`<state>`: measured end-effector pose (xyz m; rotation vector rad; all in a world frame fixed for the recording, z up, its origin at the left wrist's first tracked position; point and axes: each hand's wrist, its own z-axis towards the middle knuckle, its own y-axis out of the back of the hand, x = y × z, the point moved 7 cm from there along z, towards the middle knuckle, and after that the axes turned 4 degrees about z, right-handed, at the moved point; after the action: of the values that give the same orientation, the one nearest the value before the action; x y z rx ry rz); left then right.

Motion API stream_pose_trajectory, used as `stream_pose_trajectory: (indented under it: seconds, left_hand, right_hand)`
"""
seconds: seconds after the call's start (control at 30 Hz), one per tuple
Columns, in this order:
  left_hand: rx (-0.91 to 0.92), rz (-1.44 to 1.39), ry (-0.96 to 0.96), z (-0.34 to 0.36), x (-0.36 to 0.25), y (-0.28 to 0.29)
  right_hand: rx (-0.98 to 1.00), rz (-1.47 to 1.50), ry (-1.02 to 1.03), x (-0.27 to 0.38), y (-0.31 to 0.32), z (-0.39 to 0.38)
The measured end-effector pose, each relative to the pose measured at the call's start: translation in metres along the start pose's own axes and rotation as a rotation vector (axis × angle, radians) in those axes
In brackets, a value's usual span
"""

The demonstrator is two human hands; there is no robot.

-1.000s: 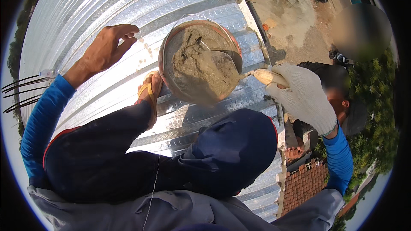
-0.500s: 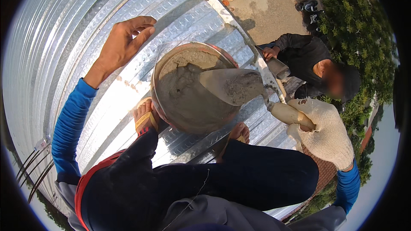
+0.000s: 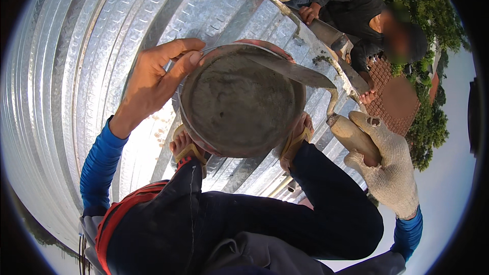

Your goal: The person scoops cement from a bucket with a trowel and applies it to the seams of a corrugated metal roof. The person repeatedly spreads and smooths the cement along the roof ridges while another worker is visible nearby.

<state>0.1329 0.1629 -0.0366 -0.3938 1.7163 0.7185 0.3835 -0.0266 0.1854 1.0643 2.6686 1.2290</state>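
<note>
A round bucket [image 3: 189,131] with grey mortar [image 3: 239,104] stands on the ribbed metal sheet between my feet. My left hand [image 3: 150,79] is bare. Its thumb and fingers pinch the bucket's thin wire handle at the upper left of the rim. In a worn white knitted glove, my right hand [image 3: 389,163] grips the wooden handle of a trowel [image 3: 300,74] to the right of the bucket. The trowel's blade is seen almost edge-on, reaching over the upper right rim; its tip is hard to make out against the mortar.
Ribbed metal sheeting [image 3: 112,35] spreads left and ahead, ending at a mortar-smeared edge [image 3: 277,5]. Beyond it a person in black [image 3: 351,10] holds a grey metal tool [image 3: 326,33] at the edge. A tree [image 3: 428,5] and brown tiles [image 3: 384,84] lie behind.
My left hand has come down from the air to the bucket's handle. The trowel has turned from blade-flat to nearly edge-on. My view has shifted, and my right foot shows more.
</note>
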Motion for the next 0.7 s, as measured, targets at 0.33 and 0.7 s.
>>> stream_pose_trajectory:
  seconds: [0.33,0.7]
  left_hand:
    - [-0.134,0.05,-0.112,-0.01,-0.01,-0.006]
    - [-0.185,0.002,0.005,-0.011,-0.004,-0.014]
  right_hand:
    - [0.062,-0.133,0.139,0.016,0.002,0.042]
    - [0.039,-0.38,0.447,0.035,-0.072,0.004]
